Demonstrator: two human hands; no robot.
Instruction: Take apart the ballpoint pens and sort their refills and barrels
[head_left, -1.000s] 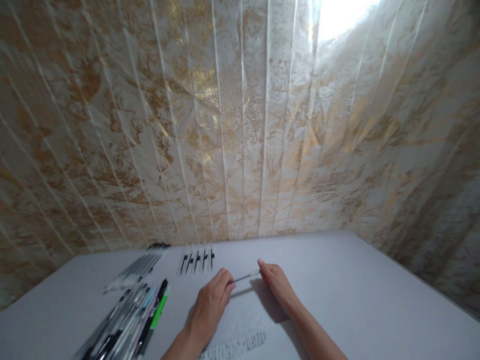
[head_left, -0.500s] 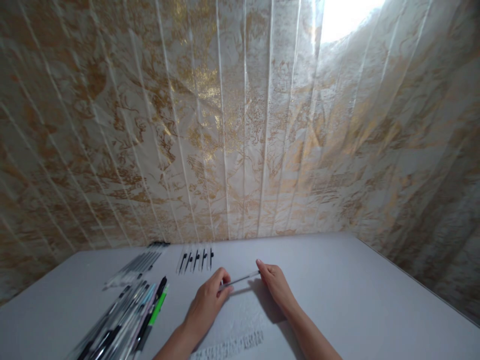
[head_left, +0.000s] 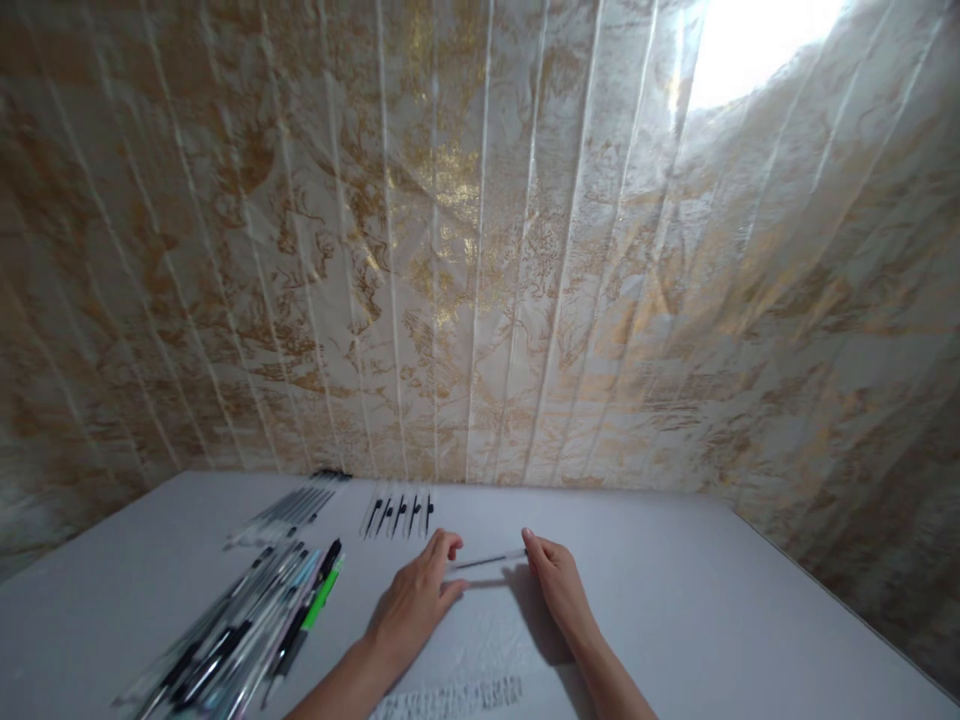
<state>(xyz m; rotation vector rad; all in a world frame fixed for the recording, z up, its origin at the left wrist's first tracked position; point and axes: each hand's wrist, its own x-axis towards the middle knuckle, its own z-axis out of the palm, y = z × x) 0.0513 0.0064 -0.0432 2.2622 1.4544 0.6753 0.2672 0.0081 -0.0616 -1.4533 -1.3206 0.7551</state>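
Observation:
A thin pen refill (head_left: pixel 484 562), dark along its middle with clear ends, is held slightly tilted above the table. My right hand (head_left: pixel 556 580) pinches its right end between thumb and fingers. At its left end my left hand (head_left: pixel 420 592) is open, thumb and forefinger apart on either side of the tip; I cannot tell whether a finger still touches it. Beneath the hands lies a clear plastic sheet or bag (head_left: pixel 457 695) with a dark printed band, partly covered by my left forearm.
A pile of pens (head_left: pixel 217 640), among them a green one (head_left: pixel 324 600), lies to the left. Behind it is a row of grey refills (head_left: pixel 289 515). Several clear pen parts with black clips (head_left: pixel 401 515) stand lined up near the patterned curtain (head_left: pixel 480 300).
My left thumb and forefinger have moved apart and let the refill's left end go from their pinch. My right hand keeps its hold. The camera view has shifted a little.

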